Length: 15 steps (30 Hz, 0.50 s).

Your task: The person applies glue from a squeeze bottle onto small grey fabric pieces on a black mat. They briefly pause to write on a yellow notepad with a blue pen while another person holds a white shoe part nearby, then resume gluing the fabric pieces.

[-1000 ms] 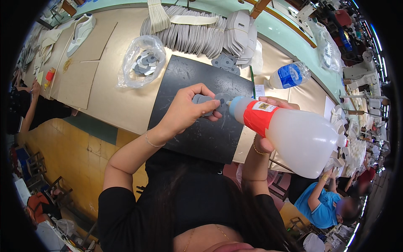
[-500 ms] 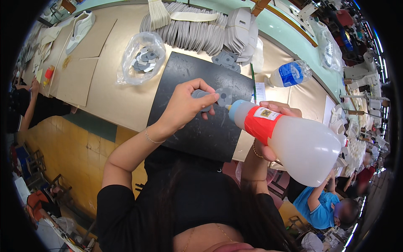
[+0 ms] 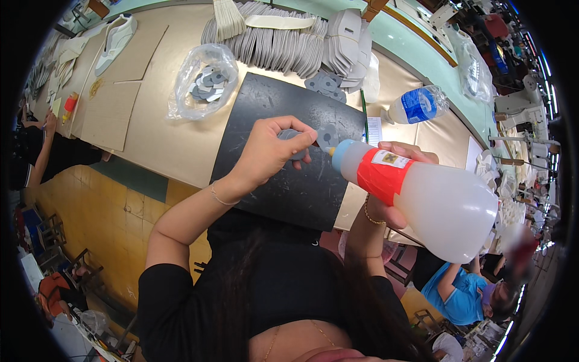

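Observation:
My left hand [image 3: 263, 149] is closed around a few small rounded grey pieces [image 3: 291, 137], thumb and forefinger pinched together. Just beyond those fingertips is another grey piece [image 3: 327, 136] with a darker spot on it; whether the fingers touch it I cannot tell. A large translucent squeeze bottle [image 3: 449, 205] with a red label lies tilted in my right hand [image 3: 386, 211], fingers wrapped round its neck end. Its yellow tip points left, close to the grey piece. Both hands are above a scuffed black board [image 3: 265, 196].
Beyond the board lie loose grey pieces [image 3: 325, 85] and stacked grey shoe parts [image 3: 274, 45]. A clear bag [image 3: 205, 81] of pieces sits left, near a white shoe [image 3: 116, 43]. A blue-labelled bottle [image 3: 419, 106] lies right. People work at both sides.
The squeeze bottle and my right hand have shifted a little to the right. My left hand has barely moved, its fingertips slightly farther right over the grey piece.

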Available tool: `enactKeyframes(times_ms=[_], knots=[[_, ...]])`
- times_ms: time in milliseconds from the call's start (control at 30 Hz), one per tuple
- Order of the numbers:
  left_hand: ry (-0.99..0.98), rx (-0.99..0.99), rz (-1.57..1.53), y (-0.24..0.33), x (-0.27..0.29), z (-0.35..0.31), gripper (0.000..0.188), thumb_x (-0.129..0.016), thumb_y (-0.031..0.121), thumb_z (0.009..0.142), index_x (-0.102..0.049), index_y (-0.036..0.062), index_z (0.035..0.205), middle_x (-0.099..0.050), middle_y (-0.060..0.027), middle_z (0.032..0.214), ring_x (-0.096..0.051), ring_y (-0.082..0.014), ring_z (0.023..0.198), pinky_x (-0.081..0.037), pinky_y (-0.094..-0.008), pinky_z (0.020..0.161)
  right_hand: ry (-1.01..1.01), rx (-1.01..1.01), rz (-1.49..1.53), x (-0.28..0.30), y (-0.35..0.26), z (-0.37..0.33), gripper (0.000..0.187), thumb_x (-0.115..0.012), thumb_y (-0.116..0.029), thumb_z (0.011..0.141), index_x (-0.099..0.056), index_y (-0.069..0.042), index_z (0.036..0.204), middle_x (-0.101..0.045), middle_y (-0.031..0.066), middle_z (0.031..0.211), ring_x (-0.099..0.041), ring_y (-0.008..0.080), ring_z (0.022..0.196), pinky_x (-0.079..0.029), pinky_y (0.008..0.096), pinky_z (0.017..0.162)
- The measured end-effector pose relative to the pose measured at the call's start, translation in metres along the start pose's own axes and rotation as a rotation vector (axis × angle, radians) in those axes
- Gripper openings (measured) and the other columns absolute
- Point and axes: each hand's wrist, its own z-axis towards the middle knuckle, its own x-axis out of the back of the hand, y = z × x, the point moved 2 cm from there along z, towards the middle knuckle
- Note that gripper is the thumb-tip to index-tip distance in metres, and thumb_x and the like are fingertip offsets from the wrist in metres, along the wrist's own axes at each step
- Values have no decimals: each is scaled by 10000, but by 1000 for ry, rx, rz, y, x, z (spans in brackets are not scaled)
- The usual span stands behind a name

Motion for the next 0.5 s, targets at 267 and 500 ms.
enactKeyframes(times_ms=[267,500], knots=[[2,-11,54,-1,-2,0,156,-670,116,865,-641,-36,877,-643,-91,804,-615,-124,636,-483,-245,519,-86,-71,42,0,2,-4,947,-670,-741,590,-488,17,1127,-587,148,978,-640,304,904,-540,390,769],[-14,3,56,-11,0,20,167,-648,134,872,-644,-31,893,-642,-85,805,-597,-110,610,-474,-239,485,52,5,341,23,16,-5,973,-750,-718,547,-511,50,1094,-583,148,921,-643,304,810,-554,402,704]])
